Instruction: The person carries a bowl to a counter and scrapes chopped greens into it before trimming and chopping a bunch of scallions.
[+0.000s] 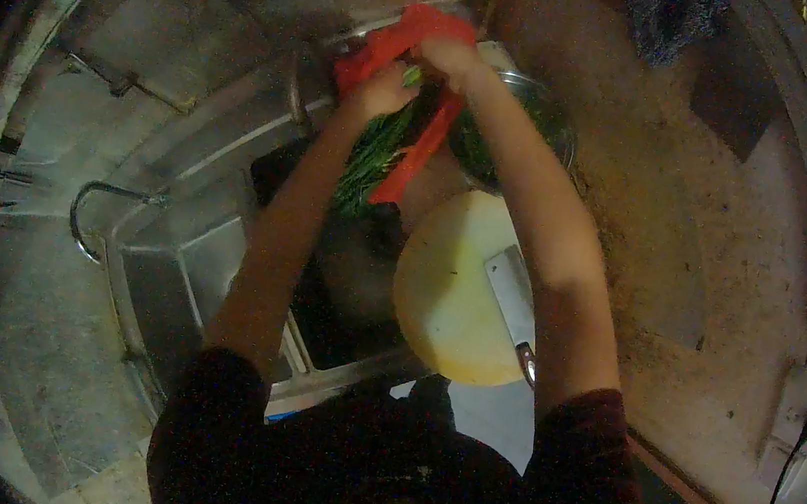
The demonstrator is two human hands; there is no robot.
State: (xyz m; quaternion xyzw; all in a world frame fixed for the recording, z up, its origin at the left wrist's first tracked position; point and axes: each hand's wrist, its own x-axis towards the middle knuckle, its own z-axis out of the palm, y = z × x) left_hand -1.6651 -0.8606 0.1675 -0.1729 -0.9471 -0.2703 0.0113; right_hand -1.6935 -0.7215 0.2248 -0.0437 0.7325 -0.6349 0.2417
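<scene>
right hand point(445, 59) holds the red bag point(436, 24); greens point(370, 165) just beside left hand point(388, 92).

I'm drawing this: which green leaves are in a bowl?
The dark green leaves beside the right forearm, inside the round, silvery bowl. The other long green bunch is by the left hand, beside red plastic.

Red plastic bag point(378, 47): crumpled, one strip dangling diagonally. Long leafy greens point(371, 162): dark green, bunched, lengthwise beside strip, leafy end over dark basin point(354, 286). Contact unclear.
</scene>
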